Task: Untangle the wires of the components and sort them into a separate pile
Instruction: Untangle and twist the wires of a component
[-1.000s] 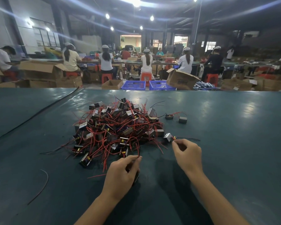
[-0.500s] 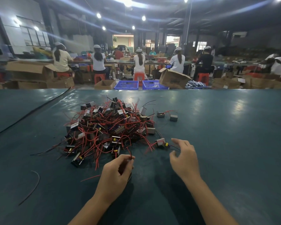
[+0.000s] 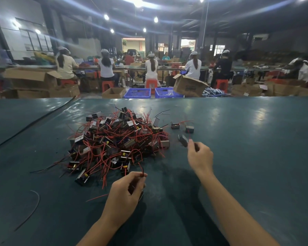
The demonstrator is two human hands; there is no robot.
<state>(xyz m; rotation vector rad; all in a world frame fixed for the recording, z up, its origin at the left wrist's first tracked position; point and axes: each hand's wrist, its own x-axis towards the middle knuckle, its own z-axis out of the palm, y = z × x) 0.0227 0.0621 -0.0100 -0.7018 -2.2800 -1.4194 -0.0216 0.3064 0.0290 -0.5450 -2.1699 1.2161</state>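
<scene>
The pile of components (image 3: 117,139), small dark blocks knotted together by many red wires, lies on the green table (image 3: 247,157), a little left of its middle. The far edge of the table runs straight across at 12 o'clock, not far behind the pile. From 1 to 5 o'clock of the pile the surface is wide and bare, and toward 6 o'clock there is also free room between the two forearms.

The right hand (image 3: 200,157) is at 3 o'clock of the pile, near it but apart. Its thumb and fingers are pinched narrow at a single component (image 3: 183,140), which is blurred; I cannot tell if they grip the block or its wire. The left hand (image 3: 126,190) is at 6 o'clock, just beside the near fringe of the pile. Its fingers are curled and pinch the end of a red wire (image 3: 142,170) that rises from the fingertips; something dark sits inside the palm, unclear.

Two separate components (image 3: 189,129) lie at 2 o'clock of the pile, beyond the right hand. A long black cable (image 3: 34,121) crosses the table at 9 to 10 o'clock, and a thin dark wire (image 3: 34,206) curves at 7 o'clock. Beyond the far edge stand blue baskets (image 3: 137,93), a tipped cardboard box (image 3: 189,86) and seated workers (image 3: 106,67).
</scene>
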